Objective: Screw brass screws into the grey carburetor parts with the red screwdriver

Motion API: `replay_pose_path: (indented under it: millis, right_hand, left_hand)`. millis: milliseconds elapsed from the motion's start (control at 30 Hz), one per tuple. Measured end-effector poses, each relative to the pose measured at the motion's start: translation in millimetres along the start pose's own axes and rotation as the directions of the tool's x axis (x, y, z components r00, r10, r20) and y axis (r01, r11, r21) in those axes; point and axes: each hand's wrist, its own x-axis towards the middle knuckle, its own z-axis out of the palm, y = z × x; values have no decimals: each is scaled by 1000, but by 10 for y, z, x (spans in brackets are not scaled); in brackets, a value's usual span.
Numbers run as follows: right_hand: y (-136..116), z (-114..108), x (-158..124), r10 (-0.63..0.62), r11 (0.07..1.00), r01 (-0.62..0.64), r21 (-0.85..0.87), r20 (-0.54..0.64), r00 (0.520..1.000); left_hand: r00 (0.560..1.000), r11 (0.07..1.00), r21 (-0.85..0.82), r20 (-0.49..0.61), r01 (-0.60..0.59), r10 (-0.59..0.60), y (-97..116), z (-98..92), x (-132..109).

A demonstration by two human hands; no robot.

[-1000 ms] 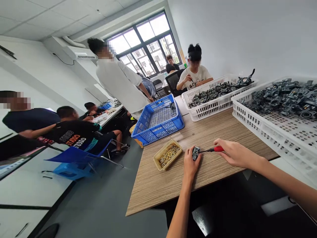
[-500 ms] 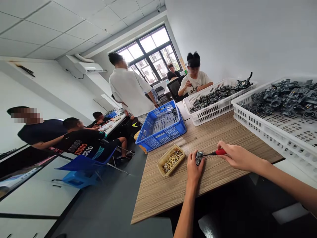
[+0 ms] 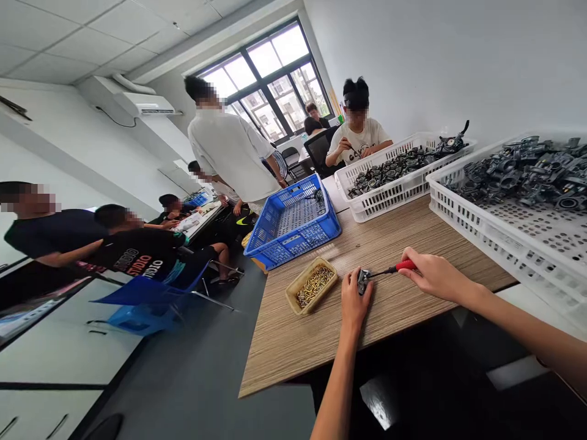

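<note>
The left hand [image 3: 354, 308] grips a small dark metal part [image 3: 363, 281] on the desk [image 3: 293, 348]; the right hand [image 3: 435, 277] pinches a red screwdriver [image 3: 406, 265] against it, near a tray of brass screws [image 3: 302, 278].

Seen from across the table: the person's left forearm [image 3: 338, 385] rises bare from the lower frame edge, long and narrow; right forearm [image 3: 518, 327] equally bare, running out past the right frame edge; both taper to thin wrists; left hand [image 3: 354, 304] and right hand [image 3: 433, 275] ungloved, slim; fingers [image 3: 409, 267] slender; skin uncovered along all that shows; nails too small to make out.
</note>
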Motion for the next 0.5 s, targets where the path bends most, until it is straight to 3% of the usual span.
replay_pose_path:
  millis: [100,333,500]
  right_hand:
    - [84,49,34,84,996,-84,-4,-13,996]
    - [328,226,80,-1,956,-7,295,25,1000]
    - [490,484,62,72,938,-76,338,23,997]
  left_hand:
    - [999,999,30,-37,24,-23,-24,17,2]
    - [991,994,59,-109,90,-83,-75,42,0]
    - [991,995,44,-107,91,-86,-59,41,-6]
